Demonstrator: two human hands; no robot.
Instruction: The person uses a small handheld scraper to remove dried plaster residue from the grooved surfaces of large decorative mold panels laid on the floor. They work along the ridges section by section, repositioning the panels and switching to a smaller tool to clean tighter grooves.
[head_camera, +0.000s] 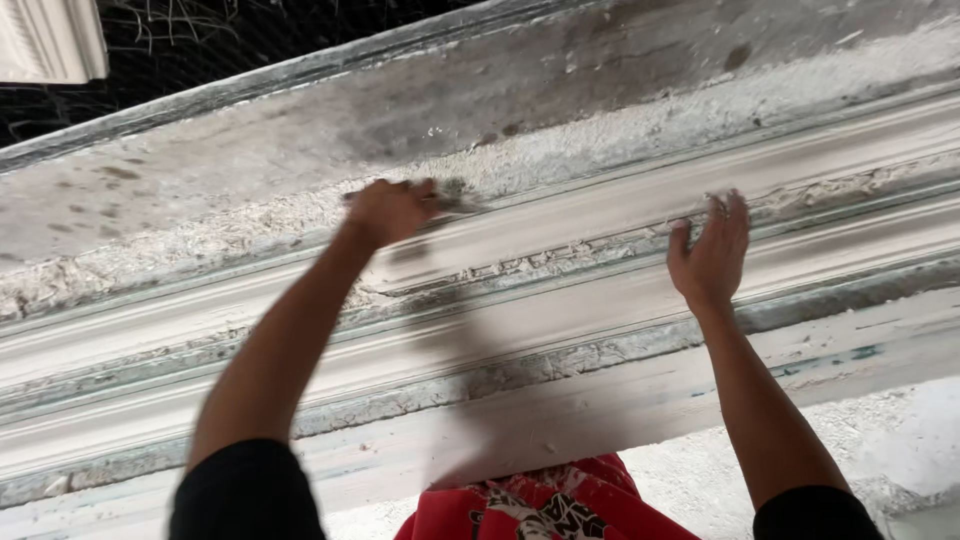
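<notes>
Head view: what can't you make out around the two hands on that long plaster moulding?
- Tool in the left hand: motion-blurred and mostly covered by the fingers; its kind is unclear.
- Right hand: fingertips blurred on the moulding; contact is uncertain.
- Moulding ends: cut off by both side edges.
- Red cloth: cut off by the bottom edge.
- White piece: cropped at the top-left corner.

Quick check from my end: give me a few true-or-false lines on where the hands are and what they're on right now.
1. The left hand grips a small tool against the plaster moulding. True.
2. The right hand holds a brush. False: it holds nothing, fingers spread on the moulding.
3. Crumbly white debris lies along the ledge above the moulding. True.
4. Both hands touch each other. False: they are well apart.
5. The red cloth drapes over the moulding. False: it is at the bottom edge, below it.
</notes>
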